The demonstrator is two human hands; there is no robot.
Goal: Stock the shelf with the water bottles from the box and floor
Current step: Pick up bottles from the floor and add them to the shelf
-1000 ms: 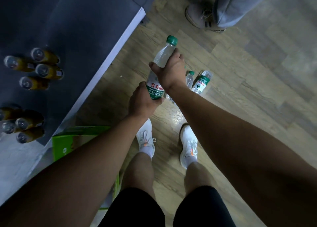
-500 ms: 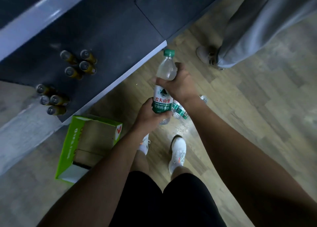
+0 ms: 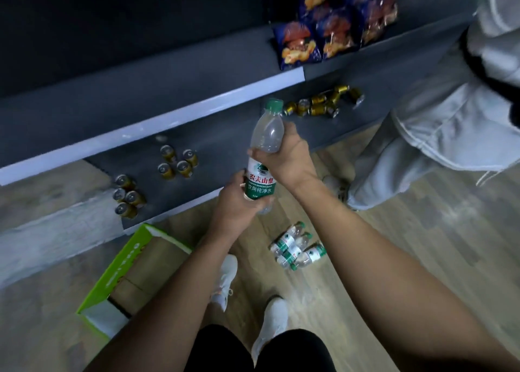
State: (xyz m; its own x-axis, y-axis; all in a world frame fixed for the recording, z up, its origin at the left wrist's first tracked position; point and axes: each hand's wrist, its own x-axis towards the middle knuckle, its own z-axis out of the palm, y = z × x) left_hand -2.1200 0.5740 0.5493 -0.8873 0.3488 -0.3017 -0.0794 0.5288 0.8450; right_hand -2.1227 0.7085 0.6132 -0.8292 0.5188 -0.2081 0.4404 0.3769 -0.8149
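Several gold cans (image 3: 183,168) crowd the lower shelf (image 3: 222,135); we judge a careless set-down could topple them. Our left hand (image 3: 235,202) wraps the base of the water bottle (image 3: 266,135), our right hand (image 3: 289,157) curls round its shoulder, holding it upright over the shelf edge. Floor bottles (image 3: 295,249) by our feet: trip risk.
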